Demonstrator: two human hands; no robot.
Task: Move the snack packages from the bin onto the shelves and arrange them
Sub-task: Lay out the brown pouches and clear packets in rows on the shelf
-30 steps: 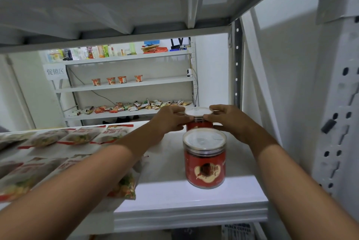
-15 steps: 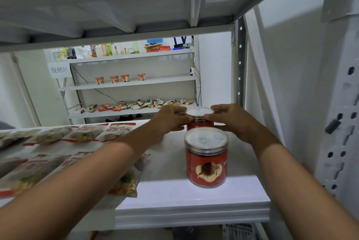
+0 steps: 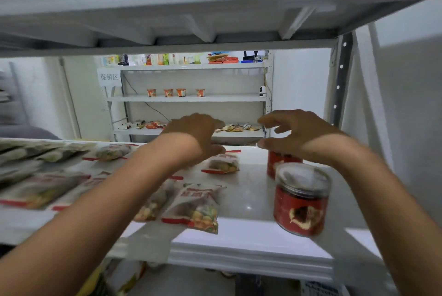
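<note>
On the white shelf [image 3: 239, 236], snack packages [image 3: 196, 207] lie flat at the left, while the rear jar [image 3: 282, 164] and front jar [image 3: 301, 200] stand at the right, one behind the other. Both grips are apart and empty, the left grip [image 3: 196, 135] above the back packages and the right grip [image 3: 299, 133] just over the rear jar. We judge our right forearm could clip the front jar, which is near the edge, and topple it.

Left hand [image 3: 198, 135], right hand [image 3: 294, 133] empty; front jar [image 3: 301, 200] upright.

Both arms outstretched, left hand [image 3: 197, 133] and right hand [image 3: 297, 131] palm-down, fingers loosely spread.
</note>
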